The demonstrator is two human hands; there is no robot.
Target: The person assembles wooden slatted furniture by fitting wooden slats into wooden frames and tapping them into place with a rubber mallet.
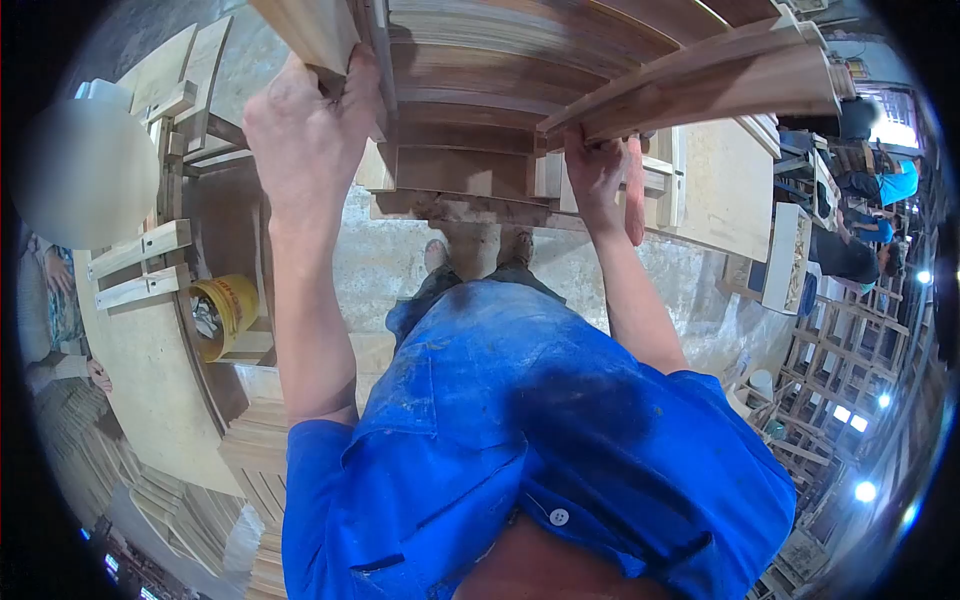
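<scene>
In front of me, at the top of the head view, is a slatted wooden frame (pixel 470 75) with square-edged side pieces. My left hand (pixel 310 125) is closed around the near end of its left wooden post (pixel 315 30). Under the rounded right rail (pixel 710 95), my right hand (pixel 597 175) has its fingers curled against the wood, partly hidden by it. A reddish tool handle (pixel 635 195) points down just beside my right hand, its upper end up against the rail.
Pale boards (pixel 720 190) stand behind on the right. To the left, a yellow bucket (pixel 228 310) sits by a workbench (pixel 150 370), with stacked wooden strips (pixel 265 450) below. Another person's hand (pixel 98 375) shows at far left. Several people work at far right near a wood-filled tray (pixel 787 260).
</scene>
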